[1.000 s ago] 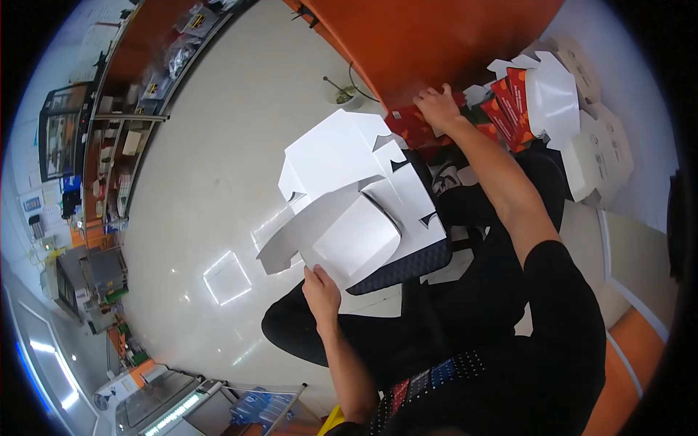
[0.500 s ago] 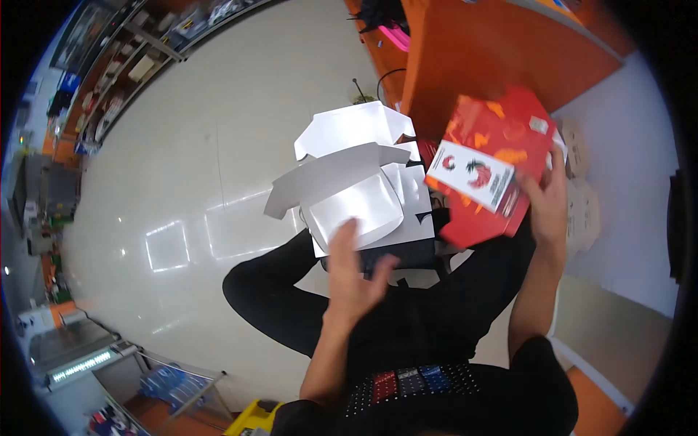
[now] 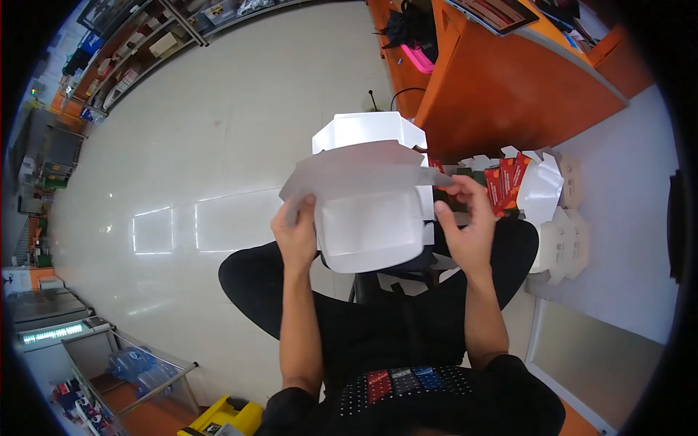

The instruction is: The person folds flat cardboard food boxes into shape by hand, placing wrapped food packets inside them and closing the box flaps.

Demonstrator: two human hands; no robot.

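- One white carton blank [image 3: 371, 229], partly folded, is held above the person's lap in front of the orange counter [image 3: 509, 87]; its inner side faces the camera.
- Two hands hold it, one on each side edge.
- The left hand [image 3: 297, 236] has its grip closed on the carton's left edge, thumb on the inner face.
- The right hand [image 3: 465, 229] has its grip closed on the right edge, where a long flap [image 3: 356, 174] crosses the top of the carton.
- A second white flat panel [image 3: 367, 131] shows behind the held carton, nearer the counter; whether it is a separate piece cannot be told.
- At the foot of the counter, right of the held carton, one stack of red printed cartons [image 3: 505, 185] stands against a white folded box [image 3: 542, 192].
- One more pale box [image 3: 560, 243] lies just beside it; the count of red cartons is unclear.
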